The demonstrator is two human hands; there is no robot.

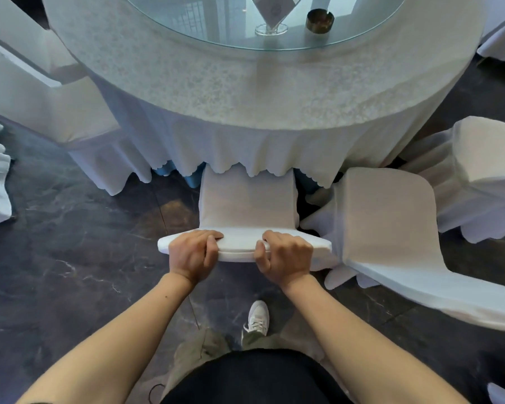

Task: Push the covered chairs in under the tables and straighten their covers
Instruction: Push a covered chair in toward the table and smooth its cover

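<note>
Both hands are on the top rail of the covered chair (247, 211): the left hand (192, 253) and the right hand (285, 256) are each curled tight over the backrest edge, fingers over the far side, thumbs on the near side, a closed grip pinching cloth and rail together. The chair sits square to the round bench (263, 91), front of the seat just tucked beneath the scalloped hem of the tablecloth (245, 147), most of the seat out in the open. This reads as the push-in step, roughly half done. Next move, by my reckoning: a straight shove forward, both arms even, so the chair doesn't skew into the neighbouring covered chair (391, 223) standing just beside it on the right, angled away. Then smooth the cover down the back. On the bench, a glass turntable (216, 30) carries a clear card stand (271, 21) and a dark ashtray (319, 21). Dark marbled floor (70, 258) underfoot, white sneaker (257, 319) planted, more covered chairs ringing the bench left and right.
</note>
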